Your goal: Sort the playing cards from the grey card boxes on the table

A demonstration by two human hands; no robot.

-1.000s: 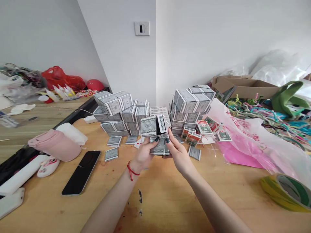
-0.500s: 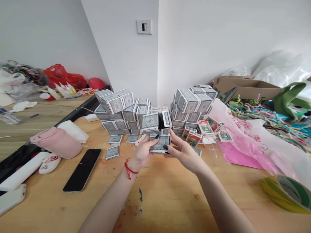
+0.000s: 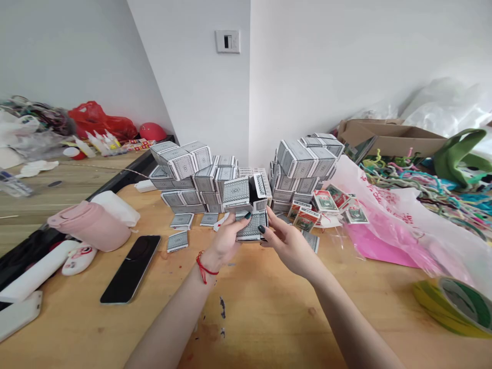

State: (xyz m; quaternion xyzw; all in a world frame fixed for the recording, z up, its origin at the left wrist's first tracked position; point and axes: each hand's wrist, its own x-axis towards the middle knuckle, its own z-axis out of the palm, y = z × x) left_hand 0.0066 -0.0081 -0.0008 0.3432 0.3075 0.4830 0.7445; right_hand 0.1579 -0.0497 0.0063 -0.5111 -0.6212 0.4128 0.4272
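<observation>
Patterned card structure (image 3: 250,230), gripped in both hands before the stacked card blocks (image 3: 180,166) on the surface (image 3: 265,318). Left hand (image 3: 223,241): fingers closed on the structure's lower left side, thumb pressed on its near face. Right hand (image 3: 290,248): fingers partly curled at the lower right edge, thumb in front; the upper block (image 3: 236,190) projects beyond the fingertips

Smooth wooden table (image 3: 277,307), glossy phone (image 3: 130,270), cards (image 3: 237,191) seemingly matt paper
</observation>
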